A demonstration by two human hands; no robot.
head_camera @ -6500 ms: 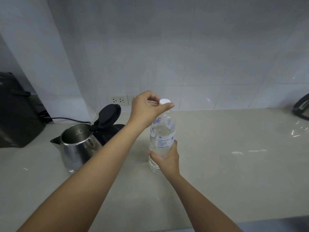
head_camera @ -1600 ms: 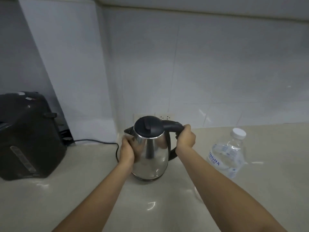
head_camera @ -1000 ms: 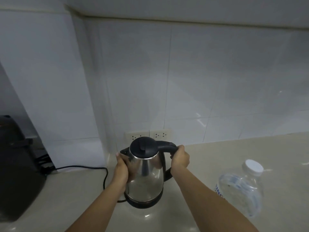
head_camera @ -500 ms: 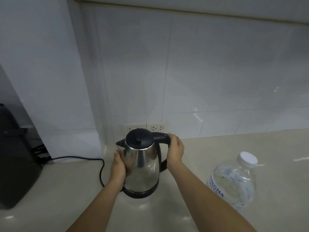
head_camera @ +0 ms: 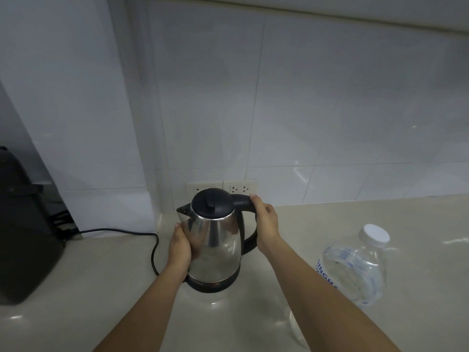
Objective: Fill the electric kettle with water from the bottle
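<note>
The steel electric kettle [head_camera: 217,246] stands on its black base on the counter near the wall, its black lid down. My left hand [head_camera: 180,246] presses flat against the kettle's left side. My right hand [head_camera: 266,224] is wrapped around the black handle. The clear water bottle [head_camera: 355,268] with a white cap [head_camera: 375,235] stands upright to the right, partly behind my right forearm.
A black power cord [head_camera: 132,233] runs from the kettle's base leftward along the wall. A large black appliance [head_camera: 24,229] sits at the far left. Wall sockets [head_camera: 239,189] are just behind the kettle. The beige counter [head_camera: 418,224] extends to the right.
The lid was open and my hands were on the bottle 6.5 s ago; now the bottle is capped and aside. Over the last second both hands stay on the closed kettle.
</note>
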